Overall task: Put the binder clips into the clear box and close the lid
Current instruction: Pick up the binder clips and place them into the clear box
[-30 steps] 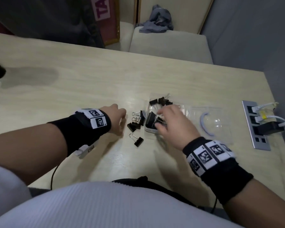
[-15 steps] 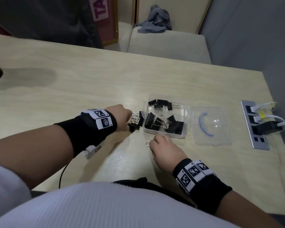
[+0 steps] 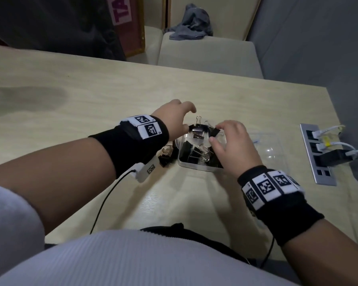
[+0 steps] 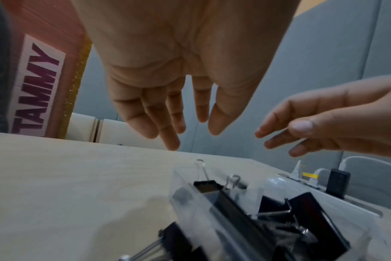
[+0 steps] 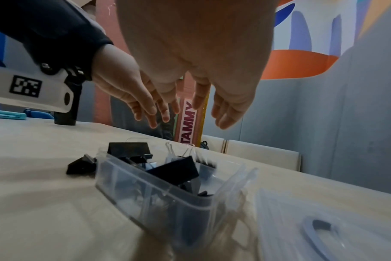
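Several black binder clips (image 3: 196, 155) fill the clear box (image 3: 194, 169), perhaps overflowing.

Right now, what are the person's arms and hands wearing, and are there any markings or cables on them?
Both forearms are bare. The left hand and the right hand wear no gloves. Each wrist has a black wristband with white square tags printed with black coded patterns. A white camera unit hangs under the left wrist, a thin black cable trailing from it. White ribbed sleeves cover the upper arms.
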Motion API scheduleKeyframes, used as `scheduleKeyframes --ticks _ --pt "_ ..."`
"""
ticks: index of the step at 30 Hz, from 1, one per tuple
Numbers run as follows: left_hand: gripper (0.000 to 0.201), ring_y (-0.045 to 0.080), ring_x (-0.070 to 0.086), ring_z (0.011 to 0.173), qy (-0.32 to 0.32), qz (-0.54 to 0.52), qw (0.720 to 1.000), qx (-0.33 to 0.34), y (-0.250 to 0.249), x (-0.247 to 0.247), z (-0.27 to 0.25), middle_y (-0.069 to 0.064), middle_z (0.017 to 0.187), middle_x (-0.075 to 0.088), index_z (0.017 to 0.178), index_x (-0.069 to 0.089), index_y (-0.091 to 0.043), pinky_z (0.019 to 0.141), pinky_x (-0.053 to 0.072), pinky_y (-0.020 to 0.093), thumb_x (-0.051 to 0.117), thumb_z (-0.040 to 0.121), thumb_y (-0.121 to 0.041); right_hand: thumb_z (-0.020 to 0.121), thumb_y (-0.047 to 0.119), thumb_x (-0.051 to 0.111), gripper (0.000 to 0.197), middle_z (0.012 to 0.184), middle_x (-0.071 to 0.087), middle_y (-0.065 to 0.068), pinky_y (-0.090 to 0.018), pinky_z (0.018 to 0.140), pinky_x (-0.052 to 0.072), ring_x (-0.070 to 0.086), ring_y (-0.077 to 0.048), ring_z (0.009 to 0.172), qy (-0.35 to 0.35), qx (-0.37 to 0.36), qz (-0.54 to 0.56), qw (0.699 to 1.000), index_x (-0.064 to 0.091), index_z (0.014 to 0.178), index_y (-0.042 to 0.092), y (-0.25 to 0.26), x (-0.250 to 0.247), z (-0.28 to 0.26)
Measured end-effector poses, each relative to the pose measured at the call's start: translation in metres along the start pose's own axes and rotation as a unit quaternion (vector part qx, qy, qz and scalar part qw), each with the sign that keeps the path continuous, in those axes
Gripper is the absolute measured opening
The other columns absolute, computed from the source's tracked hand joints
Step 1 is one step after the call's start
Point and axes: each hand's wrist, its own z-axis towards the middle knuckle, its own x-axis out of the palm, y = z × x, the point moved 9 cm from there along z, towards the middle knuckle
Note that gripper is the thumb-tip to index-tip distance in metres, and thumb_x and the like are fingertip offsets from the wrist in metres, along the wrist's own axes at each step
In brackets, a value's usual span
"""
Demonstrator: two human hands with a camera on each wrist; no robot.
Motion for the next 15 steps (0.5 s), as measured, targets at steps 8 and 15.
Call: scheduleKeyframes --ticks 8,15 --pt "0.045 0.021 0.058 0.085 0.186 0.124 0.969 -0.108 0.063 0.056 -0.047 0.001 0.098 0.063 0.109 0.056 -0.020 0.071 0.047 0.032 0.077 0.073 -0.039 0.092 0.031 0.047 0.018 0.097 0.064 0.006 -0.030 0.074 0.048 0.060 -0.015 0.090 0.262 -0.061 -0.055 0.961 0.063 0.099 0.025 0.024 0.078 -0.052" --pt "0.042 0.030 0.062 0.088 0.183 0.167 0.967 -0.065 0.058 0.084 -0.060 0.008 0.103 0.054 0.111 0.050 -0.019 0.073 0.055 0.041 0.066 0.075 -0.035 0.092 0.033 0.049 0.038 0.126 0.058 -0.003 -0.035 0.090 0.047 0.057 -0.021 0.110 0.250 -0.043 -0.080 0.964 0.053 0.127 0.020 0.019 0.087 -0.043"
